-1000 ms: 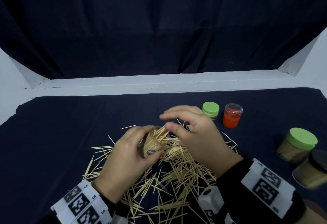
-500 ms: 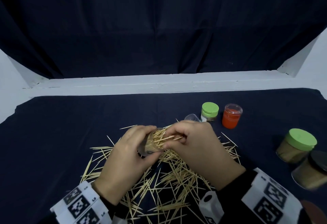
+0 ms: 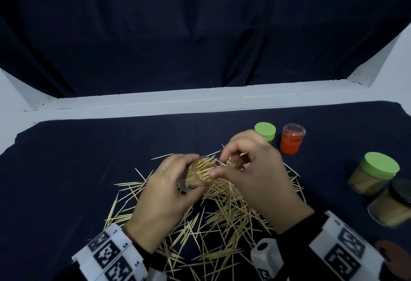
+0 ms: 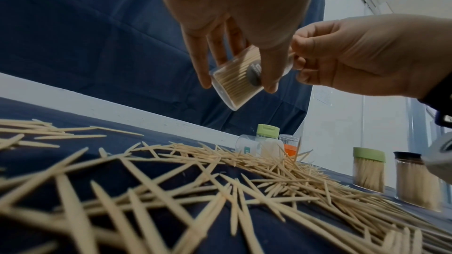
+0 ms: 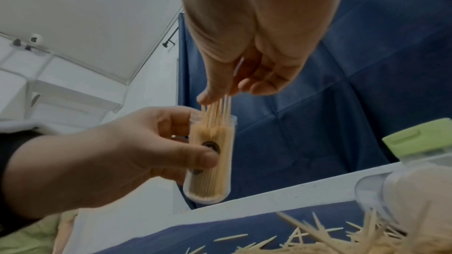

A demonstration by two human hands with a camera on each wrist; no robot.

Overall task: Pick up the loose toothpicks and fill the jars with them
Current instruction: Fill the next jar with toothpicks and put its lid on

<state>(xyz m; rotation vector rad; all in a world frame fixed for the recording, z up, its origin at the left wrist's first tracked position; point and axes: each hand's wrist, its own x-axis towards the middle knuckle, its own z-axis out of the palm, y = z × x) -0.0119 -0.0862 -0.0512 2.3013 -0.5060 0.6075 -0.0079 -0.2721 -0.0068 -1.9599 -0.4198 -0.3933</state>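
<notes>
A small clear jar [image 3: 201, 173], packed with toothpicks, is held tilted above the pile by my left hand [image 3: 191, 175], thumb on one side and fingers on the other. In the right wrist view the jar [image 5: 210, 154] stands nearly upright, with several toothpick tips sticking out of its mouth. My right hand [image 3: 219, 164] is at that mouth and pinches those tips between thumb and curled fingers [image 5: 226, 95]. Loose toothpicks [image 3: 229, 209] lie in a heap on the dark cloth under both hands. The left wrist view shows the jar [image 4: 236, 76] from below.
Behind the right hand stand a small green-lidded jar [image 3: 265, 130] and an orange jar [image 3: 291, 139]. A clear jar [image 4: 247, 145] lies on its side there. At the right edge are a large green-lidded jar [image 3: 375, 173] and a black-lidded jar [image 3: 391, 203], both full. A white ledge [image 3: 200, 103] bounds the table's back.
My right hand brought a bunch of toothpicks to the jar mouth and pushed them in; its fingers have now lifted a little. The left hand kept hold of the jar.
</notes>
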